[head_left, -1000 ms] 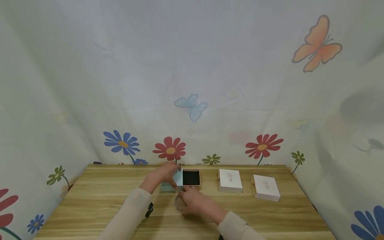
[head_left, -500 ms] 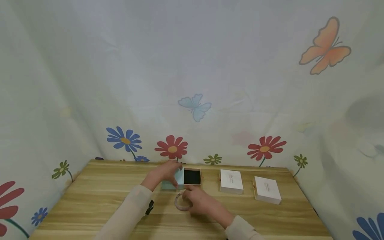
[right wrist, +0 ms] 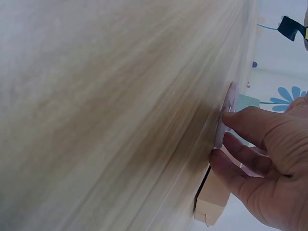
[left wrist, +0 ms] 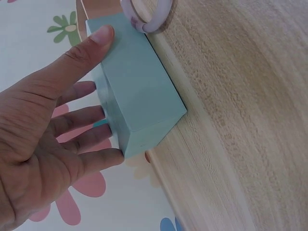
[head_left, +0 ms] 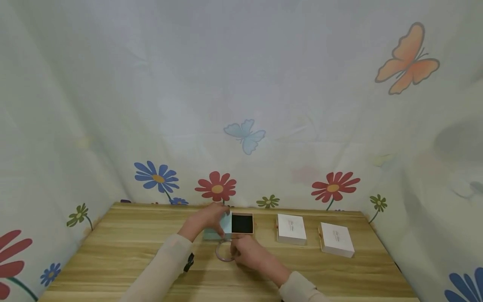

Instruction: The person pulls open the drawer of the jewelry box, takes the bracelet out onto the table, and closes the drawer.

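Note:
My left hand [head_left: 207, 219] holds a light blue sliding box [left wrist: 139, 79], its thumb on the near face and its fingers along the far side. The box's inner tray [head_left: 242, 223], lined in black, is pulled out to the right. Just in front of the box, a pale lilac bangle [right wrist: 220, 135] is at the tabletop. My right hand [head_left: 250, 252] pinches the bangle's right side between thumb and fingers. In the right wrist view, the bangle looks nearly flat against the wood.
Two white boxes with printed lids, a nearer-middle one [head_left: 291, 228] and a far-right one [head_left: 336, 239], sit on the wooden table [head_left: 124, 251]. A black strap [head_left: 189, 262] shows by the left sleeve. A flowered cloth [head_left: 181, 105] hangs behind the table.
The bangle has come out from under my right hand, tipped flatter, then shifted slightly left and closer to the box. My left hand stays on the box. The head view has shifted slightly.

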Demonstrator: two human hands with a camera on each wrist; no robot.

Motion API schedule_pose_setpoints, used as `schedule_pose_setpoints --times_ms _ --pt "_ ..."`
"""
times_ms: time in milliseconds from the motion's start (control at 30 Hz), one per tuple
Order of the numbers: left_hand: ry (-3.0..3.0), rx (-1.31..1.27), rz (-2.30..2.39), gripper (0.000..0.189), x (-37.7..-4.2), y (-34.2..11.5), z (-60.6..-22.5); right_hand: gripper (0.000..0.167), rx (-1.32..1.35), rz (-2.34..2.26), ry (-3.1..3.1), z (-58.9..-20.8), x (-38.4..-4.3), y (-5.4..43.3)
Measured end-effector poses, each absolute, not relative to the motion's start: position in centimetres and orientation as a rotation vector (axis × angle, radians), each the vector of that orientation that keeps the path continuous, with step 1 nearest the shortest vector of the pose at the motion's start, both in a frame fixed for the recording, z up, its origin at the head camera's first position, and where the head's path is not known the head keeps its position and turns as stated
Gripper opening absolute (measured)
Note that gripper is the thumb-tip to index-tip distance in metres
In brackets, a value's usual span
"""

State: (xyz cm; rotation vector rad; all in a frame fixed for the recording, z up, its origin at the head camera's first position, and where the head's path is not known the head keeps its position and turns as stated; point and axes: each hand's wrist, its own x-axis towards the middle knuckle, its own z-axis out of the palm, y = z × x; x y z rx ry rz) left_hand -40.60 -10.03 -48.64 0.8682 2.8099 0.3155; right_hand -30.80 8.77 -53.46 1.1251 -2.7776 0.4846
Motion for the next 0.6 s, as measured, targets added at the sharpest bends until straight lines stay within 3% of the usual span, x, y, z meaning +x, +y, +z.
schedule_pose_setpoints --times_ms 600 --pt "2.834 0.884 0.284 0.074 -40.9 -9.9 -49.2 0.007 0.854 0.678 -2.804 -50.8 -32.2 11.6"
